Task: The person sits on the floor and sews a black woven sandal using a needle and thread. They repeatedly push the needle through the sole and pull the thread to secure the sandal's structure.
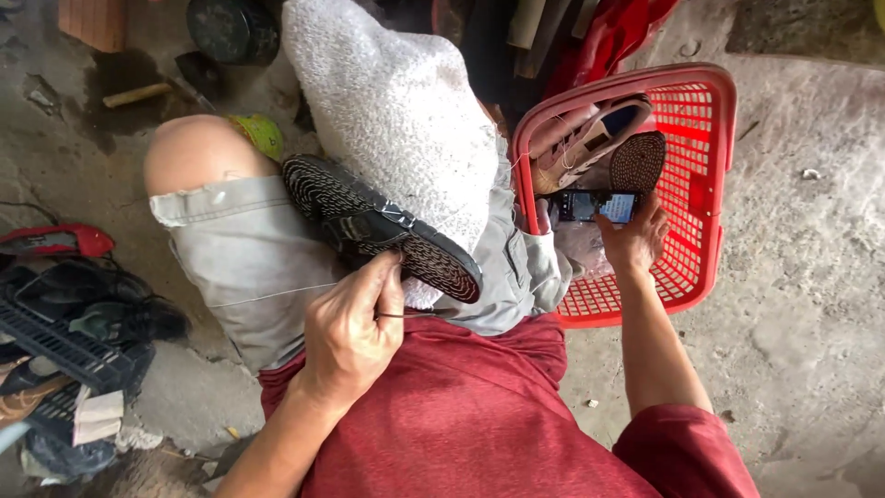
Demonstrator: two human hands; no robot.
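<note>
Our left hand (350,337) pinches a thin tool against the black shoe (383,226) lying sole-up on our lap, while our right hand (636,242) grips a phone (590,205) over the red basket (710,184) at right.

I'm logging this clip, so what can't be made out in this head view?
- Left hand: fingertips hidden against black sandal; a needle can't be confirmed.
- Phone screen: too small to read, partly covered by right hand.
- Shoes in red basket: overlapping.
</note>
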